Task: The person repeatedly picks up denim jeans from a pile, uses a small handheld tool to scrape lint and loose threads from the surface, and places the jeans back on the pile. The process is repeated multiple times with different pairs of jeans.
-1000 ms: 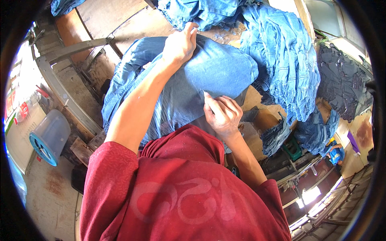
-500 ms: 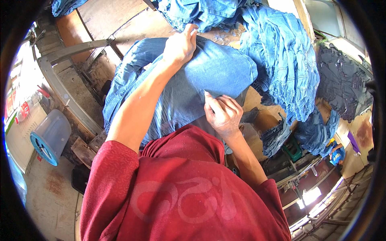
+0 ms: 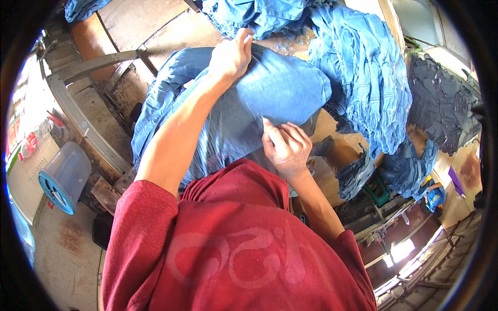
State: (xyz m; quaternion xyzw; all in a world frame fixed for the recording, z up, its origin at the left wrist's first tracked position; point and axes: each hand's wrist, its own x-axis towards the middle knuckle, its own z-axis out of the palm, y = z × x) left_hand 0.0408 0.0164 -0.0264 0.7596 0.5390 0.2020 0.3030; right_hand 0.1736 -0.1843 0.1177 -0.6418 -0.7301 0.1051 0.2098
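A pair of blue jeans lies draped in front of me, spread over the front of my body, with a paler patch on its upper part. My left hand is closed over the far edge of the denim. Something small and pale shows at its fingertips, too small to name. Lower down and to the right, my right hand is closed in a pinch, thumb and forefinger touching the denim surface. What sits between those fingertips, if anything, I cannot make out.
Beyond the jeans rises a heap of blue denim. A thick stack of light-blue jeans stands at the right, with dark grey garments past it. At the left lie a clear plastic tub with a blue rim and a curved metal frame.
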